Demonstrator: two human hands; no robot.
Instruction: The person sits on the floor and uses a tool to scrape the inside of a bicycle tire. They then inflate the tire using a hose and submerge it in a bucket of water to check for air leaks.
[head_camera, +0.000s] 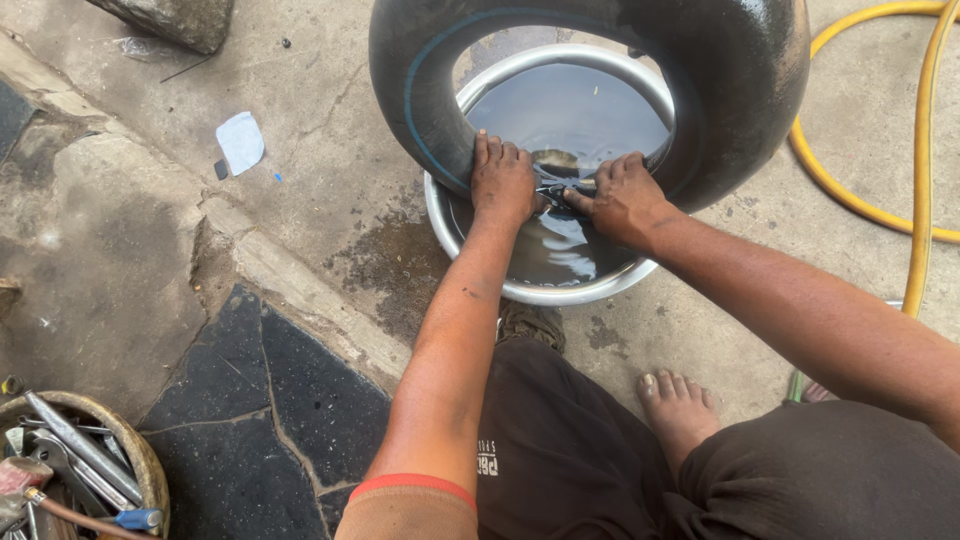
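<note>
Black rubber inner tube (735, 90), fat, glossy and wet, stands on edge at twelve o'clock with its lowest arc dipped into the round silver metal basin (560, 292) of dark water on the cracked concrete floor (330, 150). The left hand (503, 180) lies palm-down on the tube's lower curve at about ten o'clock of the basin, its fingers (497, 152) spread flat and pressing the rubber. The right hand (625, 198) meets it from three o'clock, its fingers (583, 200) pinched together on a small dark spot of the tube at the waterline; what exactly sits under them is too dark to tell. Slick rubber could well slide out from under the flat left palm, and the springy, air-filled ring would then likely bob up or roll off the basin's thin rim. Leaning hard on one side might also tip the shallow basin and spill water toward the bare foot (678, 400) at five o'clock. A stiff yellow plastic hose (920, 200) curves at three o'clock, and a woven basket of grey metal tools (90, 465) sits at eight o'clock beside dark slate slabs (270, 400).
</note>
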